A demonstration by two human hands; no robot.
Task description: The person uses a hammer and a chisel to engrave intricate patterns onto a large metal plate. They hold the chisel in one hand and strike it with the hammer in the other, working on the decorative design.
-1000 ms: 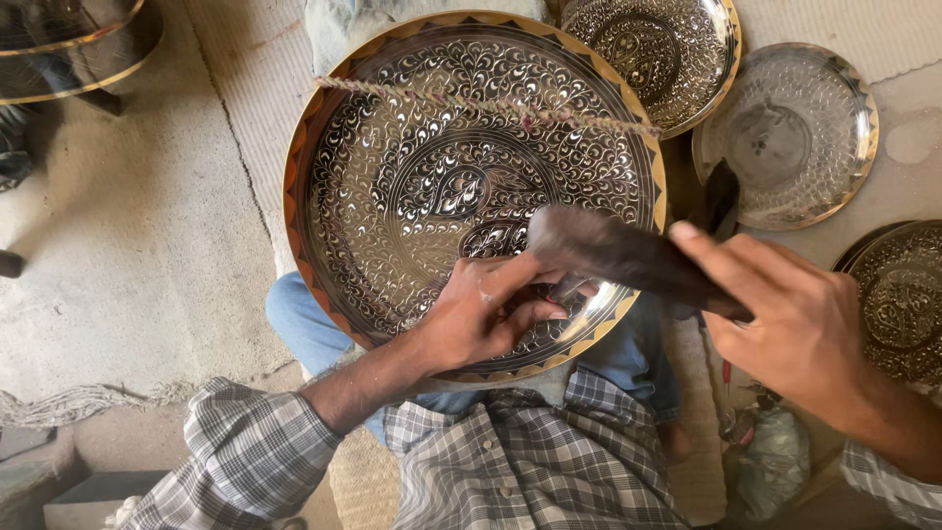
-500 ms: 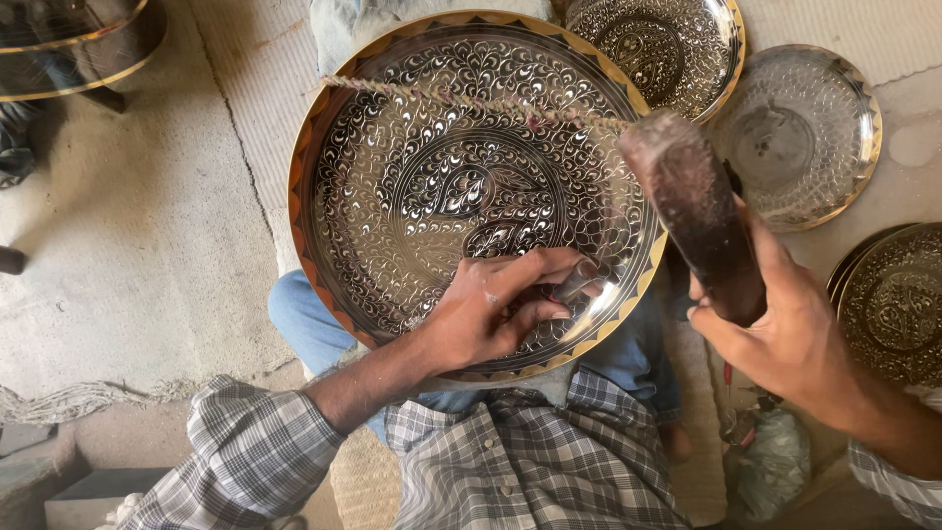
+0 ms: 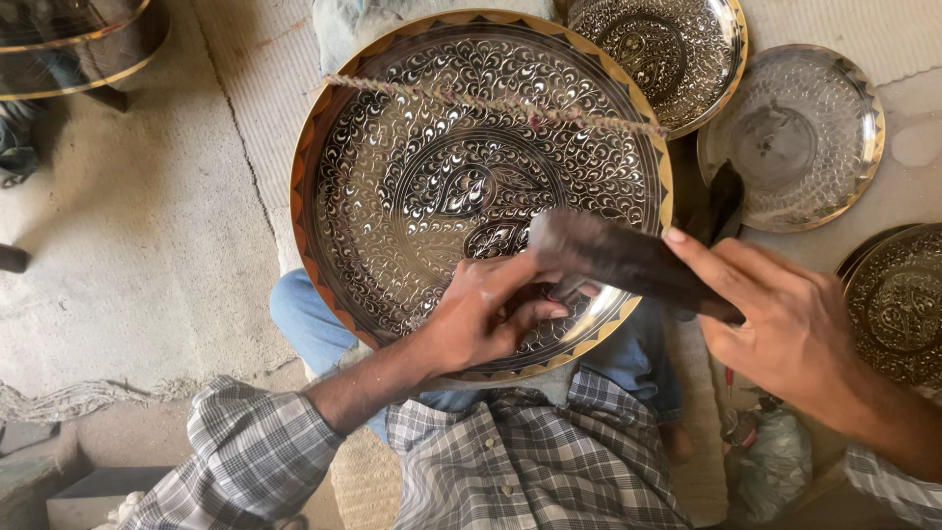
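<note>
Seated cross-legged, a person pinched a small chisel-like tool in the curled fingers of the left hand [image 3: 488,319] against a large engraved brass tray [image 3: 422,186] propped on the lap, while the right hand [image 3: 785,329], closed around a dark mallet [image 3: 628,260], held its head just above the tool; smaller engraved plates [image 3: 795,132] lay beside.

The floor [image 3: 147,226] left of the big plate [image 3: 392,196] is open for a hand. On the right, three smaller plates [image 3: 795,137] lie close together and block the way. A twisted cord [image 3: 491,101] crosses above the big plate's upper part.
</note>
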